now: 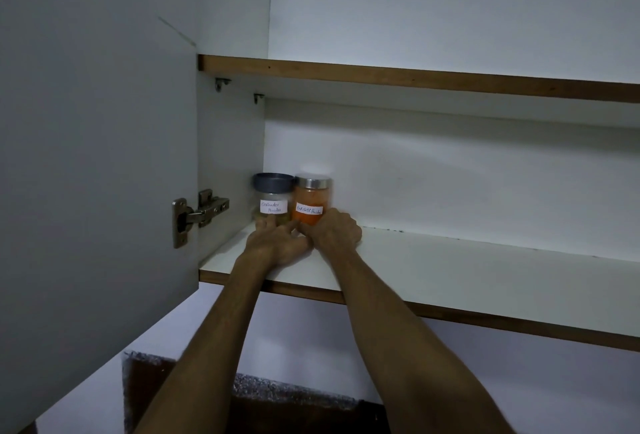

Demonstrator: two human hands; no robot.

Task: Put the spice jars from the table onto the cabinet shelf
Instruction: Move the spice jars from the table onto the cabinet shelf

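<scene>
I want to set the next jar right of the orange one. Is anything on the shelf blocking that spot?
Nothing visible does. The white lower shelf lies bare to the right of the steel-lidded glass jar of orange powder. That jar stands beside the grey-lidded glass jar in the back left corner, with the right hand at its base.

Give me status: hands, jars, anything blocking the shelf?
Left hand fingertips on blue-lidded coriander jar. Right hand gripping silver-lidded orange chilli jar. Both upright at back-left of lower white shelf. Nothing blocking.

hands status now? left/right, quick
Left hand: open, fingers touching the coriander powder jar.
Right hand: curled around the base of the red chilli powder jar.
</scene>
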